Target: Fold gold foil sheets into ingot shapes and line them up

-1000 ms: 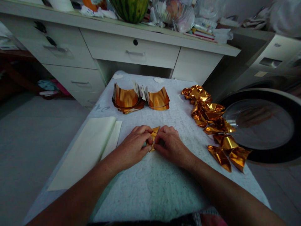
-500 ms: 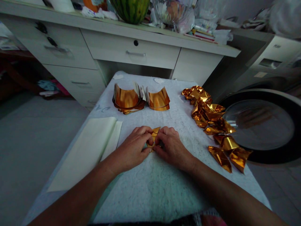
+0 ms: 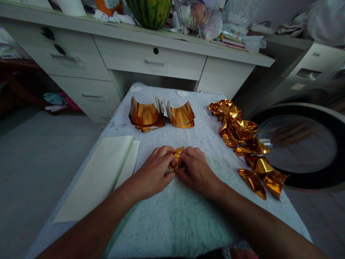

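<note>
A small piece of gold foil paper (image 3: 176, 155) lies on the white textured cloth (image 3: 172, 216), pinched between both hands. My left hand (image 3: 153, 171) grips its left side with curled fingers. My right hand (image 3: 195, 169) presses its right side, fingers closed on it. Most of the foil is hidden under my fingers. Two curled stacks of flat gold foil sheets (image 3: 145, 114) (image 3: 182, 114) stand beyond my hands. A row of folded gold foil pieces (image 3: 242, 138) runs along the cloth's right edge.
A cream paper sheet (image 3: 101, 172) lies at the left of the cloth. A white desk with drawers (image 3: 151, 59) stands behind, with a watermelon (image 3: 149, 10) and clutter on top. A round washing machine door (image 3: 299, 144) is at the right.
My hands have stayed on the foil piece, with the fingers closing slightly more over it. The view has shifted a little.
</note>
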The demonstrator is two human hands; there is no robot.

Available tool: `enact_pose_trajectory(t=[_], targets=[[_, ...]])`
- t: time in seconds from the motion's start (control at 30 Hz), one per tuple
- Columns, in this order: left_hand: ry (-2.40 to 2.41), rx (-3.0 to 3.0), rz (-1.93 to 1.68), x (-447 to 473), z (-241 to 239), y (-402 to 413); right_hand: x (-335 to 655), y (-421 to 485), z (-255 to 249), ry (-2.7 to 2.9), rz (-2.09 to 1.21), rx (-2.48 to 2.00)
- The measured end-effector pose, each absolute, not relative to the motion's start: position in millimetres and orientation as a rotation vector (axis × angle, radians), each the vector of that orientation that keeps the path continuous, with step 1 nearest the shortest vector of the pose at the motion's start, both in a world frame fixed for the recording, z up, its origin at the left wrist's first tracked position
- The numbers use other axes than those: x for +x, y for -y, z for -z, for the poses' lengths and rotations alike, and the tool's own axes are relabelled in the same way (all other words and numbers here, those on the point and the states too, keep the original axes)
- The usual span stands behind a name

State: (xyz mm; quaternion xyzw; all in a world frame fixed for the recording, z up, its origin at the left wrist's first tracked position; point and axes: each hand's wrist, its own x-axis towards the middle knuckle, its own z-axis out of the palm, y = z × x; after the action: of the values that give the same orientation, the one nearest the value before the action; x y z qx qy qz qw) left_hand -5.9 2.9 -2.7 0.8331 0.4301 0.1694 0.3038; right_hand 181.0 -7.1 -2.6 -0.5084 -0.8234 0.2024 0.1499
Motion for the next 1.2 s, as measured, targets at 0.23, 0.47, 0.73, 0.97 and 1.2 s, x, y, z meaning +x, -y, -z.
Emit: enact_pose_trajectory(t=[0.23, 0.47, 0.73, 0.97, 1.2], targets=[[-1.158, 2.212, -0.428, -5, 2, 0, 180, 8, 2, 2.381, -0.549, -1.522], [-1.163, 2.249, -0.415, -4, 5, 0, 186, 4, 0, 2.433, -0.487, -1.562], [-1.159, 2.272, -0.438, -4, 7, 0, 204, -1, -5, 2.412, -0.451, -1.613], [-1.164, 2.257, -0.404, -4, 1, -1, 219, -13, -3, 2.321, -0.549, -1.567], [-1.184, 2.275, -0.402, -4, 2, -3, 208, -20, 8, 2.139, -0.418, -1.699]])
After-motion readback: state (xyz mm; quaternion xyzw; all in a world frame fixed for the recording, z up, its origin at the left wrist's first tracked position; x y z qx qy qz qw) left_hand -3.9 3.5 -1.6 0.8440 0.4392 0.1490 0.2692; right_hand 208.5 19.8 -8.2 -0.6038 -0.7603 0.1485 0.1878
